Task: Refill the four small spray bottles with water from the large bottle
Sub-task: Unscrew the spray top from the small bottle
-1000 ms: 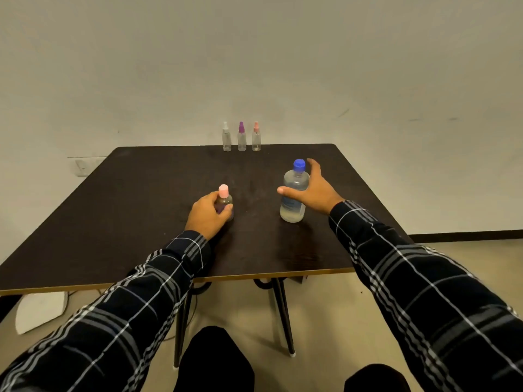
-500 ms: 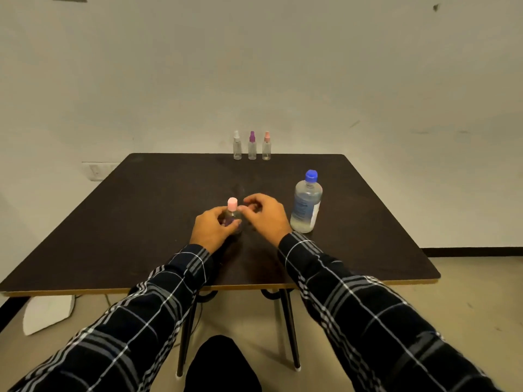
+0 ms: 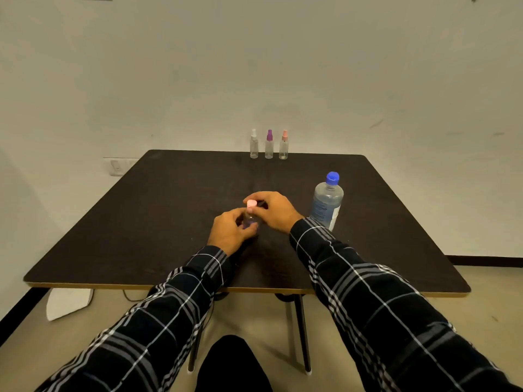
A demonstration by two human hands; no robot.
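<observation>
A small spray bottle [image 3: 250,215] with a pale pink cap [image 3: 251,204] is held upright on the dark surface [image 3: 158,222], enclosed between the two hands. The left hand [image 3: 230,233] is curled around the bottle's clear body from the near left, while the fingers of the right hand [image 3: 273,209] are closed over the cap from the right (whether the cap is being turned or merely gripped cannot be told, since the bottle is largely hidden and blurred). Just beyond the right wrist, to its right, the large bottle [image 3: 326,203] with a blue cap [image 3: 332,177] is seen standing upright, untouched. Well beyond both hands, at the far edge of the surface, three more small spray bottles are lined up close together: one with a white top [image 3: 254,145], one with a purple top [image 3: 269,145] and one with a salmon top [image 3: 283,145]. Both forearms are covered by dark plaid sleeves [image 3: 351,281].
</observation>
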